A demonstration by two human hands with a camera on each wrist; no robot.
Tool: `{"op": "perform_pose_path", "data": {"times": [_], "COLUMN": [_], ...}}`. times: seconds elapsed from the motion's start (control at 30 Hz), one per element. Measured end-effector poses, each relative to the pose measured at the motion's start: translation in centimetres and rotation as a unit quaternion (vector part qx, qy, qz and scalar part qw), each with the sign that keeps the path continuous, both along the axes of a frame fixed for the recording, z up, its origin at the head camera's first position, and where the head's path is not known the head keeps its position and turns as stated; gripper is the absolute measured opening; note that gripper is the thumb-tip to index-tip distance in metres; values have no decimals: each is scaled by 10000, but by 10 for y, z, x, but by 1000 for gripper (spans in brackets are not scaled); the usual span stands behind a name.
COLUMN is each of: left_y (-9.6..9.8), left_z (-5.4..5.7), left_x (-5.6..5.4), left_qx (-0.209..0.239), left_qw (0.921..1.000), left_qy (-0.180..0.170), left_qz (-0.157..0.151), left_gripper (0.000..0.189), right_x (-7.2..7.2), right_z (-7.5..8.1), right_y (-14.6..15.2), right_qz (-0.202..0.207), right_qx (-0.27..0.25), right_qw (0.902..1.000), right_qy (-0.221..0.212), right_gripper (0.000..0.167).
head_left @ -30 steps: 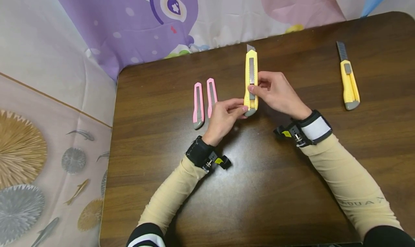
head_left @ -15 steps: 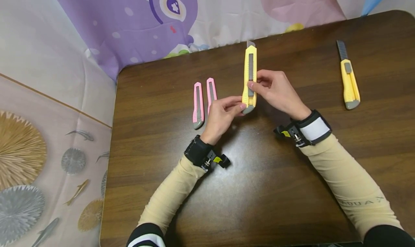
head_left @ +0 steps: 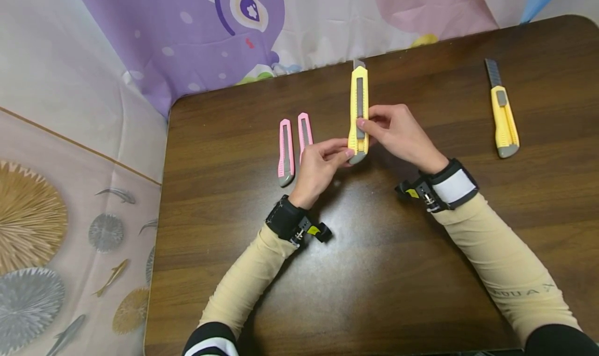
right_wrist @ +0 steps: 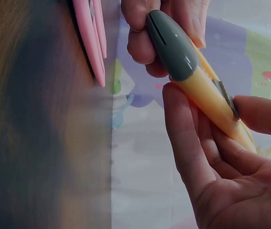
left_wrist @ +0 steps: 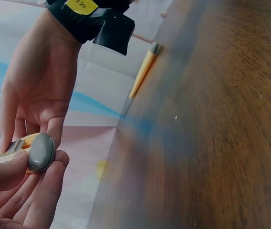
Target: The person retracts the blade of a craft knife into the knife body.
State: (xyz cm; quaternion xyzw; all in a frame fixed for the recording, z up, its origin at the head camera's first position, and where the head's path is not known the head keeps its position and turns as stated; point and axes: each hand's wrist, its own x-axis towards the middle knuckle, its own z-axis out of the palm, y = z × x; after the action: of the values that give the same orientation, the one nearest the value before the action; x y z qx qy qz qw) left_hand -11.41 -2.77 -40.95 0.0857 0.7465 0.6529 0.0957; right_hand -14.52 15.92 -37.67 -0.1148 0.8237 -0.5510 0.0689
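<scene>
A yellow utility knife (head_left: 354,137) is held upright above the table, a short length of blade showing at its top. My left hand (head_left: 320,169) pinches its grey lower end between thumb and fingers. Higher up, my right hand (head_left: 402,135) grips the body from the right, thumb on the grey slider. In the right wrist view the thumb presses the slider (right_wrist: 227,98), with the fingers behind the yellow body. From the left wrist view the grey end cap (left_wrist: 42,152) sits between the left thumb and fingers.
Two pink utility knives lie left of my hands: the outer pink knife (head_left: 286,150) in full view, the inner pink knife (head_left: 305,130) partly behind my left hand. A second yellow knife (head_left: 504,119), blade extended, lies at the right of the brown table (head_left: 355,293). A patterned curtain (head_left: 327,23) hangs behind.
The held yellow knife has shifted slightly up and left, both hands keeping hold of it. Less blade shows at its top than a second ago. The other knives have not moved.
</scene>
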Motion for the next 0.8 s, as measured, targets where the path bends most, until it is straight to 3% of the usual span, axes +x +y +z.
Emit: {"op": "perform_pose_path", "data": {"times": [0.33, 0.6, 0.8], "left_y": [0, 0, 0], "left_z": [1, 2, 3], "left_x": [0, 0, -1], "left_qx": [70, -35, -15], "left_qw": [10000, 10000, 9999], "left_qy": [-15, 12, -28], "left_qz": [30, 92, 110], "left_gripper": [25, 25, 24], "right_x": [0, 1, 2], "right_z": [-3, -3, -2], "right_y": [-3, -4, -4], "right_qz": [-111, -193, -79], "right_qx": [28, 215, 71], "right_qw": [9999, 9989, 9993], "right_qy": [49, 357, 367], "right_gripper": [28, 22, 18]}}
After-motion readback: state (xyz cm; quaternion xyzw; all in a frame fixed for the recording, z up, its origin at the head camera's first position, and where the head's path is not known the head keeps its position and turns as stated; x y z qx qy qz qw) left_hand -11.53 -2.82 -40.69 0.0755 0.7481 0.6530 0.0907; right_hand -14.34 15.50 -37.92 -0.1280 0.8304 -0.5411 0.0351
